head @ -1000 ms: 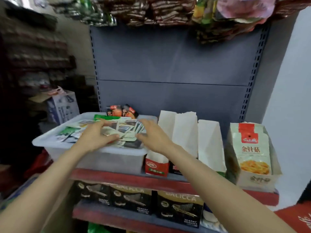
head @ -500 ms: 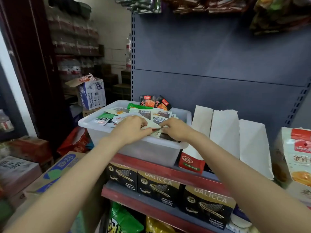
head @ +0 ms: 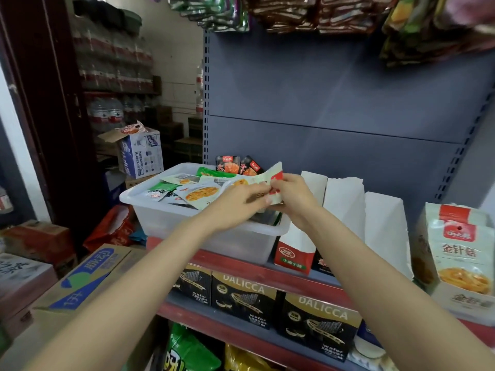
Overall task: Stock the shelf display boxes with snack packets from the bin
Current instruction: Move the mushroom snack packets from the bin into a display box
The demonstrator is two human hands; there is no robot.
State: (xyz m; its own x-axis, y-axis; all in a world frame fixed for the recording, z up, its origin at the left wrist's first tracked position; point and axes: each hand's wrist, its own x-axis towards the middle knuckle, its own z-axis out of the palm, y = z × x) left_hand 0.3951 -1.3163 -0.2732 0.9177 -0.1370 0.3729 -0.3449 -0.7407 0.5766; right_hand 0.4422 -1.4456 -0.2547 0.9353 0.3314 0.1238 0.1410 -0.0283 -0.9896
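Observation:
A white plastic bin (head: 150, 210) full of snack packets stands on the red-edged shelf. Over its right end, my left hand (head: 235, 202) and my right hand (head: 292, 196) together pinch a pale snack packet (head: 267, 175) with a red corner, lifted above the pile. More pale and green packets (head: 198, 192) lie loose in the bin. To the right stand three white display boxes (head: 342, 199) with their tall backs up, and a display box (head: 460, 263) holding pale packets with red tops.
Black DALICCA wafer boxes (head: 243, 298) fill the shelf below. Cardboard cartons (head: 88, 279) sit on the floor at left, with a blue-white carton (head: 142, 153) and stacked water bottles behind. Snack bags hang from the shelf above (head: 294, 12).
Both hands were flat on the packets in the bin; now they have closed on one pale packet and raised it off the pile. The camera has turned left.

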